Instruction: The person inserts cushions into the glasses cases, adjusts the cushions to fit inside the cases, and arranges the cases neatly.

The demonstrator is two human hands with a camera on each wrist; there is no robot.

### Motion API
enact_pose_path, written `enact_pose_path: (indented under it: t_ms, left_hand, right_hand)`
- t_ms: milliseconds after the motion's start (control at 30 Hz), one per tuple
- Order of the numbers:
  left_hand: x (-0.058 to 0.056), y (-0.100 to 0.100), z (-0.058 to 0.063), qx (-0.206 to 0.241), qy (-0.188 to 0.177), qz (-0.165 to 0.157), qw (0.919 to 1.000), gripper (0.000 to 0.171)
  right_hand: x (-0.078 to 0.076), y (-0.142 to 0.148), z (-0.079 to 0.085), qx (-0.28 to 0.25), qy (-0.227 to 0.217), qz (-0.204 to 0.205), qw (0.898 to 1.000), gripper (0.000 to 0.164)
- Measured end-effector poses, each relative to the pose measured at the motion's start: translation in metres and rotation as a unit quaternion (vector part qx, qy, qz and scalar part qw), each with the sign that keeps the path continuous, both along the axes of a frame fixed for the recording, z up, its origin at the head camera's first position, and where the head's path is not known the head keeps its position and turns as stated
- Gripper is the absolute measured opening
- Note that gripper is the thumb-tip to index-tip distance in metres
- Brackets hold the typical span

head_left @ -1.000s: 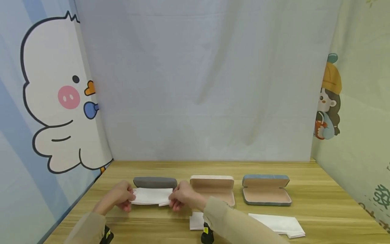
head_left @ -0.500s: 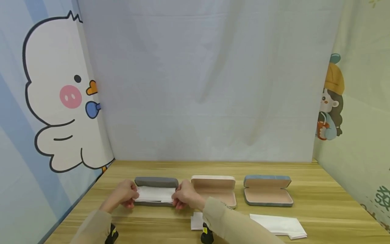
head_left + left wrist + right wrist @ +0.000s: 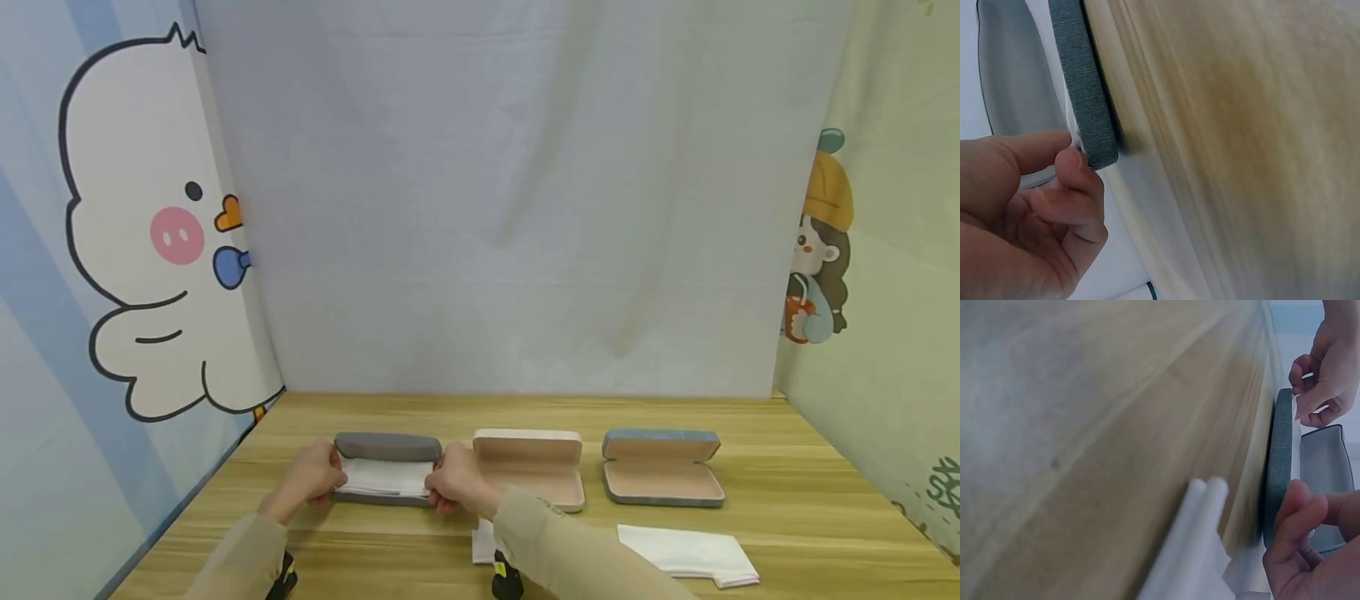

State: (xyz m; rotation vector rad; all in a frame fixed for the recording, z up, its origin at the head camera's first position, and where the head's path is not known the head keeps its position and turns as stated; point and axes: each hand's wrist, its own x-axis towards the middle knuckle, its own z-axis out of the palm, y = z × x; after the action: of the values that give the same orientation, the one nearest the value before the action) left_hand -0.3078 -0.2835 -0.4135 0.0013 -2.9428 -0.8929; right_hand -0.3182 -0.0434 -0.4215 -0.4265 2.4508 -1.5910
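Note:
An open grey glasses case (image 3: 388,446) stands at the left of the table, its lid raised at the back. Inside its base lies a folded white cloth (image 3: 386,477). My left hand (image 3: 311,473) pinches the cloth's left end, while my right hand (image 3: 457,477) holds the right end between thumb and fingers. In the left wrist view, thumb and index finger meet at the end of the case base (image 3: 1085,75), with only a sliver of cloth showing. From the right wrist, both hands appear at opposite ends of the case (image 3: 1280,462).
Right of the grey case stand an open white glasses case (image 3: 527,451) and an open blue one (image 3: 663,483), both with pinkish linings. One folded white cloth (image 3: 686,552) lies at front right; another white cloth (image 3: 482,543) is partly hidden by my right sleeve. A pale curtain (image 3: 517,250) hangs behind the table.
Both hands have lowered the white cloth from in front of the grey case down into its base. The case's front edge, covered before, now shows below the cloth.

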Motion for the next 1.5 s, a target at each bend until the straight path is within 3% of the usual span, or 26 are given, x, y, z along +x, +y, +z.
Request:
enact_pose_path:
  t_ms: [233,600,700,967,1300,1500]
  left_hand:
    - [0.001,0.000,0.000,-0.020,-0.002,0.009,0.9998,0.016]
    - [0.000,-0.002,-0.001,-0.002,-0.030,0.014,0.9995,0.026]
    - [0.001,-0.004,-0.002,0.014,-0.040,0.012,0.9991,0.026]
    - [0.001,-0.011,0.002,0.086,-0.113,0.018,0.9897,0.023]
    - [0.003,-0.005,0.000,0.074,-0.108,0.017,0.9912,0.012]
    - [0.001,-0.012,-0.002,0.069,-0.097,-0.017,0.9928,0.019]
  right_hand:
    - [0.002,-0.003,-0.001,0.016,0.018,-0.019,1.000,0.028]
    - [0.002,-0.007,-0.003,0.067,0.036,-0.037,0.996,0.038]
    - [0.002,-0.006,-0.003,0.063,0.034,-0.037,0.997,0.038]
    - [-0.002,-0.003,-0.002,0.035,0.019,-0.025,0.999,0.041]
    - [-0.002,-0.010,-0.005,0.054,0.014,-0.047,0.997,0.029]
    - [-0.001,-0.004,0.001,0.068,0.019,-0.021,0.997,0.023]
